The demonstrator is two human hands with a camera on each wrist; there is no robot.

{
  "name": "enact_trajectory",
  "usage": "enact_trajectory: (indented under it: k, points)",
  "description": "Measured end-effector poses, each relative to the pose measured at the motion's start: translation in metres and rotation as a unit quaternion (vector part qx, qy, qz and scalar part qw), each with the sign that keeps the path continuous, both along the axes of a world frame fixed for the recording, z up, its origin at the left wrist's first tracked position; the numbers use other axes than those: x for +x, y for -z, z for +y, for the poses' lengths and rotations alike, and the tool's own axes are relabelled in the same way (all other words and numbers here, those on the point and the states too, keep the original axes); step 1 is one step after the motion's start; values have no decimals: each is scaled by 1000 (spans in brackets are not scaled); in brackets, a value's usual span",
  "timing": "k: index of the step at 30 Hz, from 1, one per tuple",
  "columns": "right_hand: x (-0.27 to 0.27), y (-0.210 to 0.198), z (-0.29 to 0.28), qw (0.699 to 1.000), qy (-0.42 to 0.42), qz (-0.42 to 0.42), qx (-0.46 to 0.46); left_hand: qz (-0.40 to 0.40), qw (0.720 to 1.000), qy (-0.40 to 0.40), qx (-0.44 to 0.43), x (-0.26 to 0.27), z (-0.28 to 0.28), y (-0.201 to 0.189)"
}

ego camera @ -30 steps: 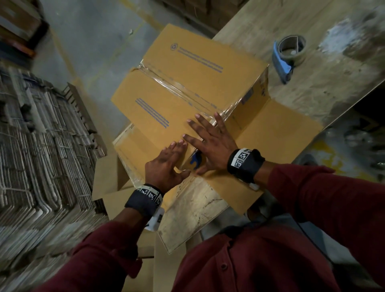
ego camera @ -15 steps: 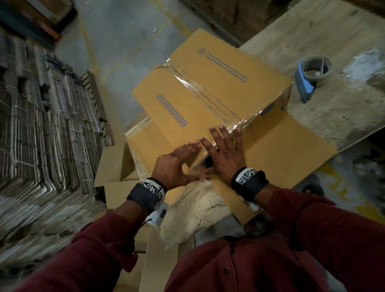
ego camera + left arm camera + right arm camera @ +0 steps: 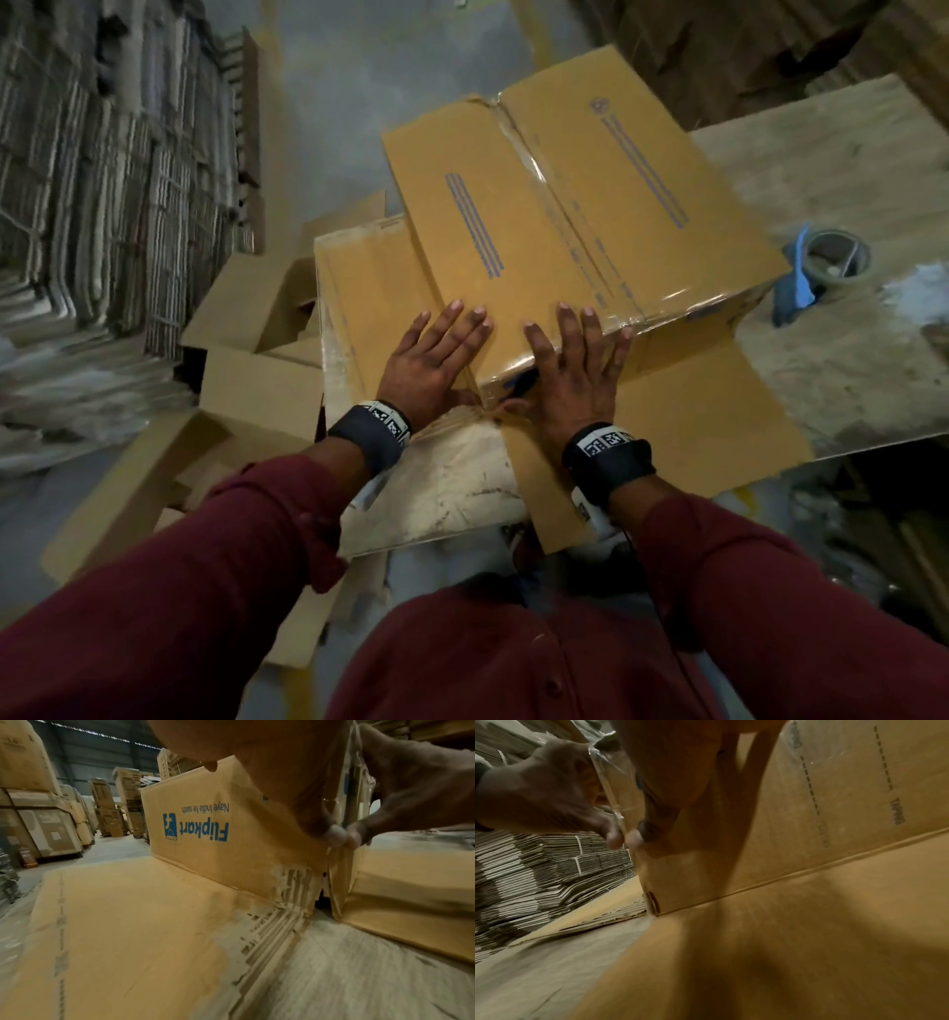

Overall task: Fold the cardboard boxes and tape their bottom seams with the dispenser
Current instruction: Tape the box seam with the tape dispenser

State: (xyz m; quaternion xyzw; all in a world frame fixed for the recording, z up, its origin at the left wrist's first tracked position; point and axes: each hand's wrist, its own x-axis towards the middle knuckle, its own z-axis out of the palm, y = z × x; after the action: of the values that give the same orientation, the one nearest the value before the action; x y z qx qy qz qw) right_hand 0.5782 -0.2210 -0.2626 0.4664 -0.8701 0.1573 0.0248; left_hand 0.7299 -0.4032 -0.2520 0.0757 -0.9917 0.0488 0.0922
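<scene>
A brown cardboard box stands upside down on the plywood table, with clear tape along its top seam and down the near corner. My left hand lies flat on the box's left face, fingers straight. My right hand lies flat over the near edge. In the wrist views both thumbs press the tape end against the vertical corner. The box's lower flaps lie spread on the table. The blue tape dispenser rests on the table to the right, untouched.
Tall stacks of flattened cardboard fill the left side. Open boxes and loose sheets lie on the floor beside the table. The table's near corner is just in front of my body. Stacked cartons stand beyond.
Both hands have moved apart from an overlapping pose and now lie flat on either side of the near corner. The head view has swung right, so the box sits more central.
</scene>
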Motion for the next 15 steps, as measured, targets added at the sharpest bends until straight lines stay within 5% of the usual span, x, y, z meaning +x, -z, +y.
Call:
enact_trajectory:
  k: [15]
  points:
    - [-4,7,1,997,-1,5,-72,31,991,16,126,-1,-1,-6]
